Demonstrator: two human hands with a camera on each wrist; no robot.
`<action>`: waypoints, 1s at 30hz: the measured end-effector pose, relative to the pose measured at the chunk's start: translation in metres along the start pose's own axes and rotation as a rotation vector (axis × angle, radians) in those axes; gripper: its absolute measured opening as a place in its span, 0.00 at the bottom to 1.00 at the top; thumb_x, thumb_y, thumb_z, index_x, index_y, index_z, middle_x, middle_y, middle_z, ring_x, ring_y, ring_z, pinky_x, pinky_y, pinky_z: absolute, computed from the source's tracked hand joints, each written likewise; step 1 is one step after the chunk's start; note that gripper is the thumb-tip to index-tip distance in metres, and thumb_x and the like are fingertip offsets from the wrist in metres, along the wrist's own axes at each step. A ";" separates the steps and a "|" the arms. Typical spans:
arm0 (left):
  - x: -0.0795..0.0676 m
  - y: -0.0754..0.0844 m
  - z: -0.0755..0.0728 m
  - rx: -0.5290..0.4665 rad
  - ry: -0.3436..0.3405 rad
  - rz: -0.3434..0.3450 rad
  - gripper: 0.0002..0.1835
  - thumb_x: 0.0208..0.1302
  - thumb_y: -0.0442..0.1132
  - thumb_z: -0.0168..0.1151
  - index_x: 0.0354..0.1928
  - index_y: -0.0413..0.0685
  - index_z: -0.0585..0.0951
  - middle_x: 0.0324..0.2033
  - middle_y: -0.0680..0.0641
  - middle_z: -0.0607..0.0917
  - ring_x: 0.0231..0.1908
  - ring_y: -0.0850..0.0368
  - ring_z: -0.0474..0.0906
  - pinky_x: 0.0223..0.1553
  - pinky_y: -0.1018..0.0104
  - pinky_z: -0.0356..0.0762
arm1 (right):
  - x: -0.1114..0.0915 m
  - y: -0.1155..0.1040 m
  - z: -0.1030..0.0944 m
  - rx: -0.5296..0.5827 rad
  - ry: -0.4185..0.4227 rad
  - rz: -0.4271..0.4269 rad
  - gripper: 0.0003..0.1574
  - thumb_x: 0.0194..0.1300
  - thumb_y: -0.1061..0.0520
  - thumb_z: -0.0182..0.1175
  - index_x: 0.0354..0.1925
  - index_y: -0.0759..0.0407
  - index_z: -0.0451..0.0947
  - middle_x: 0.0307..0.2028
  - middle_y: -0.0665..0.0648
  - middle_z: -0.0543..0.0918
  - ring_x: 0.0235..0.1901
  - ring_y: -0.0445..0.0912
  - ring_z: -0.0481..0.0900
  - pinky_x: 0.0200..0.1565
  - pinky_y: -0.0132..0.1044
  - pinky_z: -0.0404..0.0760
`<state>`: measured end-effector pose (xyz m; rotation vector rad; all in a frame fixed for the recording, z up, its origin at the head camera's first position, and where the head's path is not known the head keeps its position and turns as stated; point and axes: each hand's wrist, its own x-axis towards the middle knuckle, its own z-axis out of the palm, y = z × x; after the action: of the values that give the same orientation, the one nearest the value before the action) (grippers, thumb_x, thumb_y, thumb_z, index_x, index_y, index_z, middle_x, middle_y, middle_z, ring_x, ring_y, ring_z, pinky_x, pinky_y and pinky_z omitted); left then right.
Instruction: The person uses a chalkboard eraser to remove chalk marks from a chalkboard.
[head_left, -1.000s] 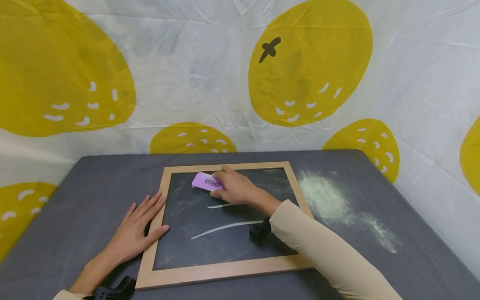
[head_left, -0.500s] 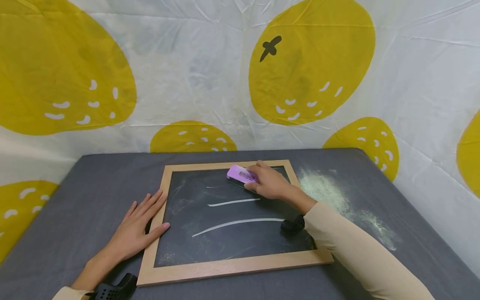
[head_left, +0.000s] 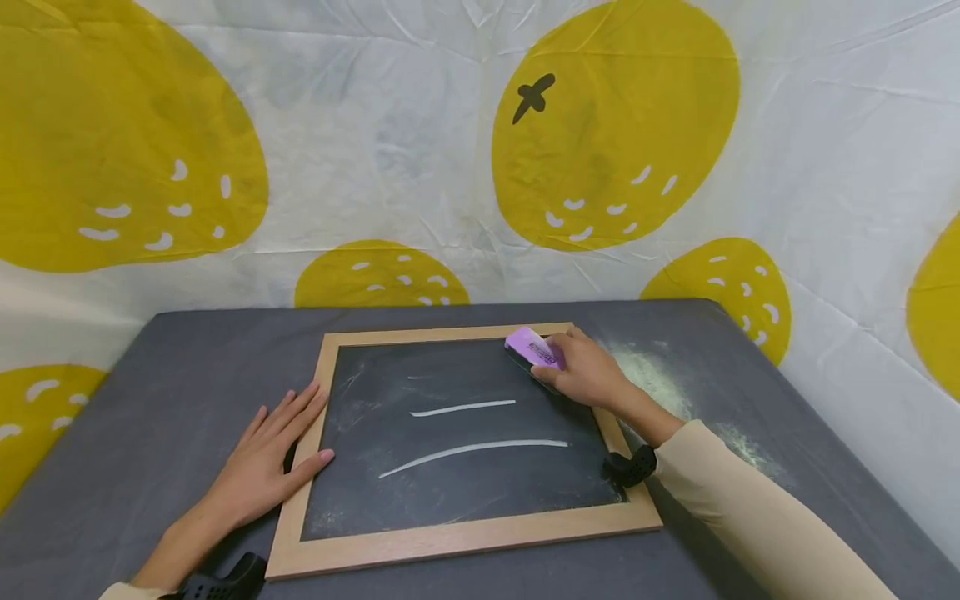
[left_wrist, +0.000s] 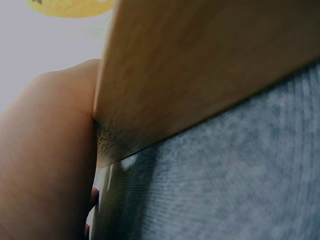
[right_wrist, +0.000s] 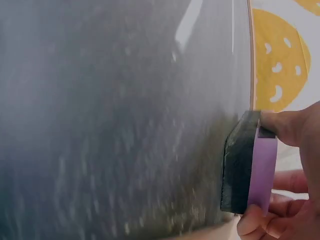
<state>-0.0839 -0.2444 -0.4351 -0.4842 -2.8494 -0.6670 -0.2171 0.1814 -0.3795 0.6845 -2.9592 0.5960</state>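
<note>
Head: right grip (head_left: pixel 588 367) pinching a purple eraser (head_left: pixel 531 346) near the chalkboard's (head_left: pixel 442 487) far right corner.
Left grip (head_left: pixel 266 467) spread on the wooden frame (head_left: pixel 465 540). Left wrist: frame against grey table (left_wrist: pixel 245 175). Right wrist: eraser's dark pad (right_wrist: pixel 237 172) faces the chalkboard.

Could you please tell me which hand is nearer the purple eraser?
Right: the right hand grips the eraser; the left hand is across the chalkboard from it, on the frame.

I saw a purple-and-black eraser (head_left: pixel 530 345), a blackish chalkboard (head_left: pixel 450 487) with white lines (head_left: pixel 480 447) and a pale tan frame (head_left: pixel 465 540), a grey desk (head_left: pixel 195 383), a beige sleeve (head_left: pixel 757 496), and white cloth (head_left: pixel 390 125) patterned with yellow fruit (head_left: pixel 615 142).
</note>
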 end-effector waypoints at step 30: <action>0.008 -0.001 -0.009 -0.013 -0.035 -0.023 0.41 0.64 0.57 0.59 0.74 0.53 0.58 0.73 0.46 0.54 0.69 0.37 0.52 0.66 0.37 0.40 | 0.061 -0.095 0.044 0.104 -0.133 -0.050 0.34 0.60 0.42 0.64 0.59 0.58 0.75 0.39 0.54 0.72 0.33 0.45 0.71 0.30 0.38 0.71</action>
<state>-0.0908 -0.2474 -0.4260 -0.4705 -2.8893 -0.6878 -0.2295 0.0605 -0.3787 0.8353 -3.0389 0.7328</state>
